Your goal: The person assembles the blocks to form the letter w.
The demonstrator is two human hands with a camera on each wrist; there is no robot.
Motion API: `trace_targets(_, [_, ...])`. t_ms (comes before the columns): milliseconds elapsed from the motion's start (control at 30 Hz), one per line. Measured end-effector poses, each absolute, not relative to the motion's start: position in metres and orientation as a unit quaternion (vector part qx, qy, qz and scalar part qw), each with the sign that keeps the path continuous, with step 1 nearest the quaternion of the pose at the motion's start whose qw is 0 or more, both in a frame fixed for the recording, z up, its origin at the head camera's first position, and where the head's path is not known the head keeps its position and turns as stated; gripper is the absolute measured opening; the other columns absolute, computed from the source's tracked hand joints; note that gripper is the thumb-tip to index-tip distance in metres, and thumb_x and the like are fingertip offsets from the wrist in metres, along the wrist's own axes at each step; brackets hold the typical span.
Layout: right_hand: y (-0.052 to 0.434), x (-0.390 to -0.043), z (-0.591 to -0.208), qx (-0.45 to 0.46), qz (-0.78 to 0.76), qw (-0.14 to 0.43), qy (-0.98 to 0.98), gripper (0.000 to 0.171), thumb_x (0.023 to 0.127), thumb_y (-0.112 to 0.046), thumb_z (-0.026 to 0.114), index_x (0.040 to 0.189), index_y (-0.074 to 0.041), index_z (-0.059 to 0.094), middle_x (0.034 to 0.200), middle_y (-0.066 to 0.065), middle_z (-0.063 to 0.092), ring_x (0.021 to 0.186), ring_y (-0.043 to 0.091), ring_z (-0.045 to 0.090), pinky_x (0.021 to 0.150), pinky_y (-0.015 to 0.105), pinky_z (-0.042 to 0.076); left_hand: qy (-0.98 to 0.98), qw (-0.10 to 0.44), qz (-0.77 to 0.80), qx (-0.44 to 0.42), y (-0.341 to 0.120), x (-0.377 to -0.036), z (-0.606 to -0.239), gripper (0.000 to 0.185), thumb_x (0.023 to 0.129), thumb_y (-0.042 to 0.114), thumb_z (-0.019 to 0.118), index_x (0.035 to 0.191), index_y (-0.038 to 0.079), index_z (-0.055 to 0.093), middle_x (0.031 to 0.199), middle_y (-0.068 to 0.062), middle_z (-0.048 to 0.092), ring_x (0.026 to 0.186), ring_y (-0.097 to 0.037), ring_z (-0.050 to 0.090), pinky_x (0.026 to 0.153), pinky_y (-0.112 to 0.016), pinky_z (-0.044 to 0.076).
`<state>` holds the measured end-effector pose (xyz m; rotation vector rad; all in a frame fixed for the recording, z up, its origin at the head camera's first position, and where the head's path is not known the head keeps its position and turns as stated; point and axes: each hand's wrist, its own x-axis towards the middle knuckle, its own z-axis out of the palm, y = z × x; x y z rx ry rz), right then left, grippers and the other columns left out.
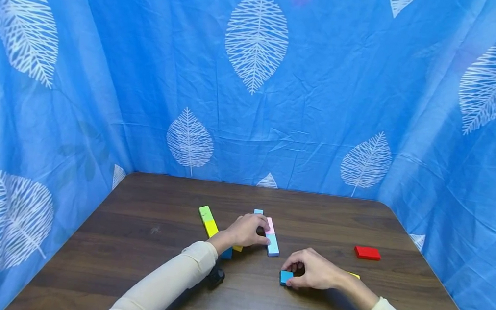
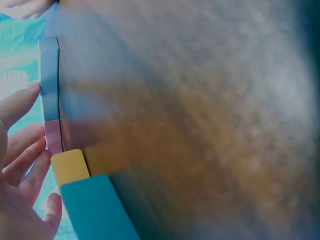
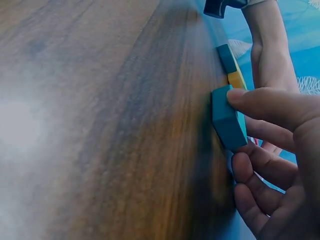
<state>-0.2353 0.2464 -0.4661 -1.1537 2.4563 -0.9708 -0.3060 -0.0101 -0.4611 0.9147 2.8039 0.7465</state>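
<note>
My left hand (image 1: 248, 230) reaches over the middle of the table, thumb and fingers apart. They touch or nearly touch the left side of a row made of a pink block (image 1: 271, 225) and a light blue block (image 1: 272, 246). In the left wrist view the thumb (image 2: 34, 90) lies against the light blue block and the fingers are by the pink one. Nearer and to the right, my right hand (image 1: 315, 270) pinches a darker blue block (image 1: 286, 277) between thumb and fingertips. It is at or just above the tabletop; any gap is unclear.
Left of the left hand lie a green block (image 1: 204, 213), a yellow block (image 1: 211, 227) and a blue block (image 1: 226, 253), partly behind the arm. Another light blue block (image 1: 259, 211) lies behind that hand. A red block (image 1: 367, 253) is at right; a yellow block (image 1: 354, 275) shows behind the right wrist.
</note>
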Motion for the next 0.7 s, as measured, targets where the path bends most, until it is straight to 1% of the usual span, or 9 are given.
trace_targets(400, [0.243, -0.251, -0.467, -0.358, -0.332, 0.089, 0.868, 0.017, 0.091, -0.023, 0.083, 0.104, -0.014, 0.078, 0.089, -0.014, 0.069, 0.078, 0.005, 0.062, 0.072, 0.027, 0.057, 0.920, 0.052, 0.255, 0.293, -0.009, -0.306, -0.463, 0.037, 0.090, 0.036, 0.083, 0.120, 0.014, 0.078, 0.140, -0.001, 0.063, 0.126, -0.022, 0.056, 0.109, -0.047, 0.043])
trace_targets(600, [0.243, -0.255, -0.471, -0.348, -0.338, 0.083, 0.871, 0.018, 0.093, -0.026, 0.081, 0.106, -0.015, 0.076, 0.094, -0.011, 0.070, 0.084, 0.008, 0.064, 0.078, 0.029, 0.057, 0.920, 0.049, 0.255, 0.293, -0.009, -0.305, -0.461, 0.037, 0.090, 0.035, 0.084, 0.120, 0.014, 0.078, 0.139, -0.001, 0.063, 0.127, -0.022, 0.056, 0.109, -0.048, 0.043])
trace_targets(700, [0.244, -0.255, -0.473, -0.346, -0.339, 0.078, 0.872, 0.023, 0.093, -0.029, 0.080, 0.111, -0.014, 0.075, 0.098, -0.011, 0.069, 0.087, 0.009, 0.064, 0.081, 0.030, 0.057, 0.920, 0.049, 0.254, 0.294, -0.009, -0.305, -0.460, 0.038, 0.090, 0.035, 0.084, 0.120, 0.014, 0.078, 0.139, -0.002, 0.064, 0.127, -0.022, 0.056, 0.109, -0.048, 0.042])
